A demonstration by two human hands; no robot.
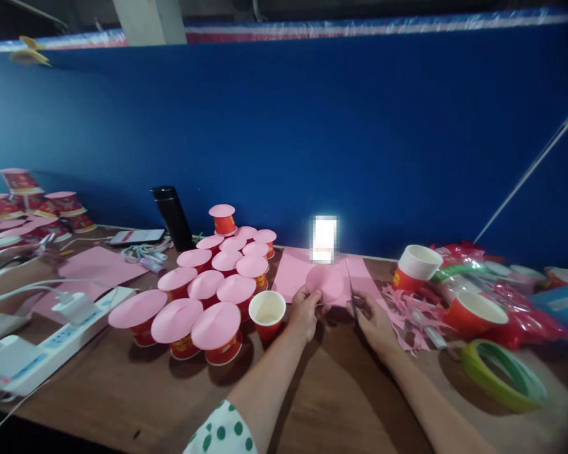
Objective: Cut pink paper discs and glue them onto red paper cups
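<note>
My left hand (305, 314) pinches a round pink paper disc (325, 282) by its lower left edge. In my right hand (373, 320) are scissors (352, 291), seen nearly edge-on, with the blades pointing away from me just right of the disc. Behind both hands lies a pink paper sheet (288, 272). Left of my left hand stands an uncovered red paper cup (267, 315) with a white inside. Beyond it are several red cups topped with pink paper discs (216, 326), one of them raised at the back. Pink paper scraps (409, 309) lie right of my right hand.
A lit phone (324, 238) leans against the blue partition (350, 126). At right are stacked cups (415, 268), red plastic packaging (525, 315) and green tape (502, 376). To the left are a black bottle (173, 217), a power strip (61, 340) and another person's hand (16, 277).
</note>
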